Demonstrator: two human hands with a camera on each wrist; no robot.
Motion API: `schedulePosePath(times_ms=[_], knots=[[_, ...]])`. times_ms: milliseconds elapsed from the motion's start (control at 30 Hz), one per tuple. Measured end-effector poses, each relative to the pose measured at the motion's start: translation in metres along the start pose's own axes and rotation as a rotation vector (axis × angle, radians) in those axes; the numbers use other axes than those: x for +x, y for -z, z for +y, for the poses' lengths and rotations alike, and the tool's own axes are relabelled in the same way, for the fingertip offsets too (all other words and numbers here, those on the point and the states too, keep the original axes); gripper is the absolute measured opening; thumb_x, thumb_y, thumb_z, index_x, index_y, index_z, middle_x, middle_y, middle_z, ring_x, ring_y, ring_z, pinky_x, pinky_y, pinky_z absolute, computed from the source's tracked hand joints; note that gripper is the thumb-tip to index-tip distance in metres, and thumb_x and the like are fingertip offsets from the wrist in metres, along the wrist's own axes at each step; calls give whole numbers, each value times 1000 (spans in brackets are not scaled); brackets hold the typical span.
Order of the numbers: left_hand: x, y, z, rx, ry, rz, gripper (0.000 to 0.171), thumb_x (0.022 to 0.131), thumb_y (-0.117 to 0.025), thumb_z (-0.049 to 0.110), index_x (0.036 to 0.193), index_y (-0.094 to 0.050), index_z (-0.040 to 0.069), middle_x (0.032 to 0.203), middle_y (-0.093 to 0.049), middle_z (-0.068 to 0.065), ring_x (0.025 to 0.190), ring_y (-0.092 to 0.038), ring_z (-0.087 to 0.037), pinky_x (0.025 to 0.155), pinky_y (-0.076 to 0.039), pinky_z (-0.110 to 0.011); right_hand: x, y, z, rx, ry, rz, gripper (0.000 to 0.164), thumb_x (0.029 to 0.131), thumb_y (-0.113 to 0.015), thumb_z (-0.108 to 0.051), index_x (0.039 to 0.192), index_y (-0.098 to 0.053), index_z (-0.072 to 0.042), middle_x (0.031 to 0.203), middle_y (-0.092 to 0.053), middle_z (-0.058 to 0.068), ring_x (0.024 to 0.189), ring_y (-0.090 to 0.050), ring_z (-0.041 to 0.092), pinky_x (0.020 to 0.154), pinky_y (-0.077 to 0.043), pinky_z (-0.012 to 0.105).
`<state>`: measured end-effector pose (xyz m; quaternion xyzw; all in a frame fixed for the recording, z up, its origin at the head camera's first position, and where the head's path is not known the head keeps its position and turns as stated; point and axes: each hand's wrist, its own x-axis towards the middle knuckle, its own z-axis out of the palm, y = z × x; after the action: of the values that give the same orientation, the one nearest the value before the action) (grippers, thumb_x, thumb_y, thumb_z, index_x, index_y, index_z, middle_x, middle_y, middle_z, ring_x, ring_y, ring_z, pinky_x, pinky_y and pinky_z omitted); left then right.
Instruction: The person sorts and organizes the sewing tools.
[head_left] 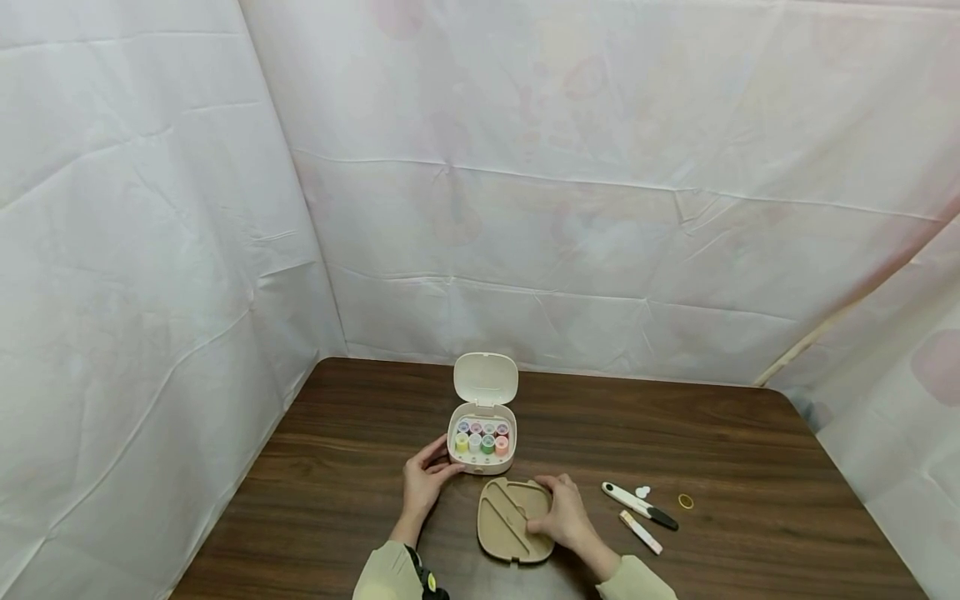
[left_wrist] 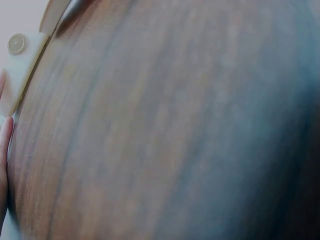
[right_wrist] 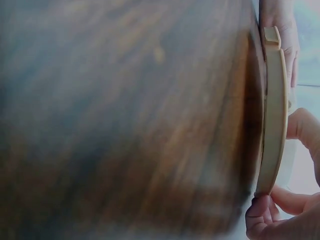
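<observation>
A small cream sewing box (head_left: 482, 467) stands on the table with its lid (head_left: 486, 378) up. Several thread spools (head_left: 488, 445) in different colours fill its inside. My left hand (head_left: 424, 483) holds the box at its front left corner, thumb along the front and fingers at the side. In front of the box is a tan tray (head_left: 498, 525) with a diagonal divider. My right hand (head_left: 564, 514) grips this tray by its right side, thumb over the top. In the right wrist view the tray's edge (right_wrist: 275, 115) shows between thumb and fingers.
To the right lie a slim white-and-black tool (head_left: 639, 505), small white pieces (head_left: 642, 492), a white stick-like item (head_left: 641, 533) and a gold-coloured ring (head_left: 686, 502). White cloth (head_left: 525, 250) hangs behind the dark wooden table (head_left: 337, 467).
</observation>
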<state>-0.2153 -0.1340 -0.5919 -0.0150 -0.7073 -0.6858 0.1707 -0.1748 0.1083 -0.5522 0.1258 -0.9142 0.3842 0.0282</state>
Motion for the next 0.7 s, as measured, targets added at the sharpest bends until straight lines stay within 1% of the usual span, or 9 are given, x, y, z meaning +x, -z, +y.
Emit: schedulePosePath(times_ms=[133,333,500,567,700], knots=[[0,0,0,1,2,3,57,61,-76,-4,115,-56,-5,105,-59,-23,92,-57,-35,70,-54,-31,1,4,-3,11,-2,6,66,40,-76,-6,103,-59,6,83,-47,6,76,-43,18,65,-43,25],[0,0,-1,-1,8,4,57,61,-76,-5,115,-56,-5,104,-59,-23,92,-57,-35,70,-54,-29,7,11,-10,18,23,33,67,39,-76,-4,103,-60,5,83,-48,6,74,-44,19,64,-42,24],[1,0,-2,-5,-12,3,57,61,-76,-5,115,-56,-6,103,-60,-24,90,-57,-36,68,-54,-28,14,16,-19,20,45,52,66,40,-75,-4,104,-60,4,83,-48,6,74,-44,20,63,-41,24],[1,0,-3,-12,-24,2,57,61,-76,-5,114,-56,-7,102,-60,-25,90,-57,-37,68,-54,-29,17,17,-23,17,60,57,65,41,-74,-5,104,-60,4,83,-49,7,74,-45,21,62,-41,24],[1,0,-2,-26,-30,-3,56,61,-75,-7,113,-56,-8,101,-59,-26,89,-57,-39,68,-54,-31,25,18,-31,18,63,56,65,43,-74,-6,105,-60,3,84,-49,7,75,-44,20,62,-41,24]])
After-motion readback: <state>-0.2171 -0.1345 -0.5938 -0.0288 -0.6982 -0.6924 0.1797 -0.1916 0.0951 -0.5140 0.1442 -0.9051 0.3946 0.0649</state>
